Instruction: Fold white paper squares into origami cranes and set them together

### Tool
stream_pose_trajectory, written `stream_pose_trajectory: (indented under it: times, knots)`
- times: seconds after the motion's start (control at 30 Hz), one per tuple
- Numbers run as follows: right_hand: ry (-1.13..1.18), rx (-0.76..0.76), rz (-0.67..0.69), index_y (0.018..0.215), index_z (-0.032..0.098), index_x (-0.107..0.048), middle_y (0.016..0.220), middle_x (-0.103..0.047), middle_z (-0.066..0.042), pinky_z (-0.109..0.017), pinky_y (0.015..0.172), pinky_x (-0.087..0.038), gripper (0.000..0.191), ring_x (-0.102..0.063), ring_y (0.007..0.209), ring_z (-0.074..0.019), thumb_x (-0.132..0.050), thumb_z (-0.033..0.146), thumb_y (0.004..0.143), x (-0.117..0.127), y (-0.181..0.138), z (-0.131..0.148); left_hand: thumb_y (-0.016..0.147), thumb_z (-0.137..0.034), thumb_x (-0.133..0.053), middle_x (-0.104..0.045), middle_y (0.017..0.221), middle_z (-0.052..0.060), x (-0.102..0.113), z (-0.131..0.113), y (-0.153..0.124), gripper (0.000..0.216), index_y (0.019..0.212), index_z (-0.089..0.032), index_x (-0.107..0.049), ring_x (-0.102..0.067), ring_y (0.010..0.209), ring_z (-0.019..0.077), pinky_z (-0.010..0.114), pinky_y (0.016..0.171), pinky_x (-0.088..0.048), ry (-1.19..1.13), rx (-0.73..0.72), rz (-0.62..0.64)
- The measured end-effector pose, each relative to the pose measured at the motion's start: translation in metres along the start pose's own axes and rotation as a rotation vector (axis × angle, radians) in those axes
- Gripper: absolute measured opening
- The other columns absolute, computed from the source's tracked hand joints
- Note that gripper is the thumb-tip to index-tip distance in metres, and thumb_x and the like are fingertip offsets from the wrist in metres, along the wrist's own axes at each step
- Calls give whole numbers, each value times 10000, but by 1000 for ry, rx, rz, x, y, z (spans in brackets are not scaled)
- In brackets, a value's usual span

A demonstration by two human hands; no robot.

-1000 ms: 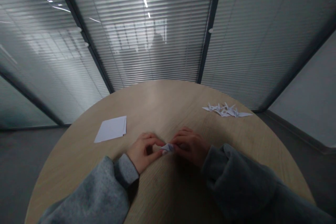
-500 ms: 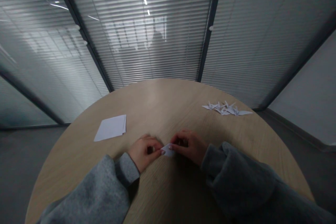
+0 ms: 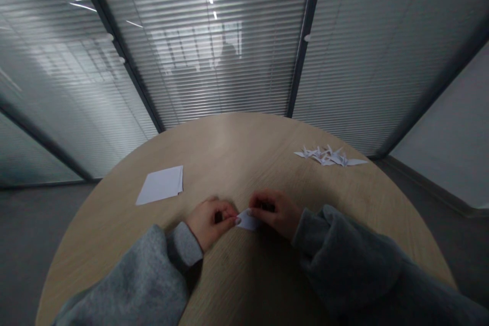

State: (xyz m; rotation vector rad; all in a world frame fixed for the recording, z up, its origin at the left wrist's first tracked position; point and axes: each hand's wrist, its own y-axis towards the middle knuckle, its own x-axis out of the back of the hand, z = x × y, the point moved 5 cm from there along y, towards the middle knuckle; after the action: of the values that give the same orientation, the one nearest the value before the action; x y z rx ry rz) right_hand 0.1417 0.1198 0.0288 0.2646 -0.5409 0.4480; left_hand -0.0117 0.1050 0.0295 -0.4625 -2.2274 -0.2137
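A small folded piece of white paper (image 3: 248, 221) lies on the round wooden table (image 3: 237, 163) between my two hands. My left hand (image 3: 210, 221) is curled, its fingertips pinching the paper's left edge. My right hand (image 3: 275, 211) is curled too, fingers closed on the paper's right side and partly covering it. Both hands rest low on the tabletop, close to me. Grey sleeves cover both wrists.
A stack of flat white sheets (image 3: 160, 185) lies to the left of my hands. Several folded white paper figures (image 3: 328, 157) sit in a cluster at the table's far right. Glass walls with blinds stand behind the table.
The folded paper shows a little more between my hands and has shifted slightly toward me. Both hands stay closed on it.
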Motion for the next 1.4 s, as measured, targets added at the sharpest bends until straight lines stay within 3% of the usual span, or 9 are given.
stream_pose_trajectory:
  times: [0.13,0.3,0.53,0.67,0.87,1.23,1.4]
  knots:
    - [-118,15,-31,669,153,-591,578,-510,24,-240,571,-346,150,-467,580,-118,-546,211,800,2,-1,2,774,-323,-549,-514,654,3,1,-3,-1,205,707,-155,-646,-489,606,151,260,554,-358,26,16,2]
    - [-325,23,-51,742,161,-632,624,-586,-3,-309,697,-349,90,-505,677,-163,-637,249,758,4,0,1,762,-260,-531,-527,615,-14,3,-6,-3,115,767,-162,-592,-483,586,146,248,538,-350,25,-3,-25]
    - [-294,208,-193,873,161,-567,714,-553,-1,-285,694,-362,150,-484,675,-142,-533,89,746,10,-5,12,738,-221,-541,-523,603,-30,3,-7,-2,47,763,-183,-548,-479,583,143,242,533,-349,62,-30,-46]
    - [-272,241,-22,908,176,-544,659,-529,39,-268,676,-358,225,-474,605,-116,-549,67,711,0,-7,15,748,-238,-551,-515,602,-35,3,-7,-2,48,749,-193,-537,-484,594,144,243,548,-363,73,-56,-53]
    - [-328,129,115,936,143,-533,691,-554,14,-284,686,-371,229,-515,646,-134,-557,64,723,-7,-7,9,757,-258,-546,-513,602,-45,1,-5,-4,88,810,-197,-511,-485,558,136,240,523,-356,67,-34,-57]
    - [-402,106,161,953,144,-604,735,-594,-19,-304,752,-395,249,-535,712,-154,-540,46,734,-7,-6,13,738,-207,-531,-490,587,-30,4,-10,-5,21,722,-195,-538,-485,589,153,244,532,-343,169,-53,-43]
    - [-389,107,166,971,148,-610,815,-627,-44,-303,765,-409,315,-555,758,-161,-491,6,717,-6,-7,14,697,-82,-479,-531,641,-17,-1,-11,-5,174,782,-195,-581,-505,641,159,247,572,-371,129,-108,-6]
